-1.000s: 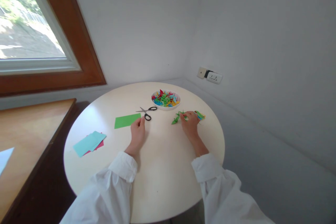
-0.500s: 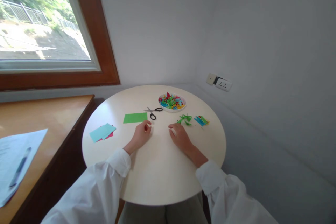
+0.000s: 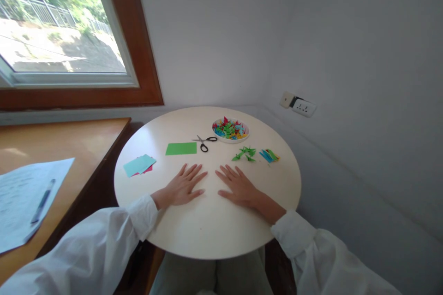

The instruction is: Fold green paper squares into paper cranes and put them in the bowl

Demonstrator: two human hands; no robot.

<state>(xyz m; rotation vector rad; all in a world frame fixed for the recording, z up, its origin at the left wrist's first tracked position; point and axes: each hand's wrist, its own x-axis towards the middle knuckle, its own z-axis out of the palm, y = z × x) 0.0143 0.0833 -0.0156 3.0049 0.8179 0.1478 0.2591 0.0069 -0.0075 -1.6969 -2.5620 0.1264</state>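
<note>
My left hand lies flat on the round white table, fingers spread, holding nothing. Palm down beside it, my right hand is open too, its fingers apart. Beyond the left hand is a green sheet of paper, with black-handled scissors standing open to its right. Several green folded paper cranes are grouped just past the right hand. A white bowl at the back holds many small colourful folded papers, which look like cranes.
Light blue paper overlaps pinkish-red paper at the table's left. Coloured paper strips lie at the right. A wooden desk with written sheets and a pen stands left. A wall socket is behind.
Both hands have gone from loosely curled to flat and spread on the table, drawn slightly nearer to me. The view has shifted a little; the papers, scissors and bowl stay in place.
</note>
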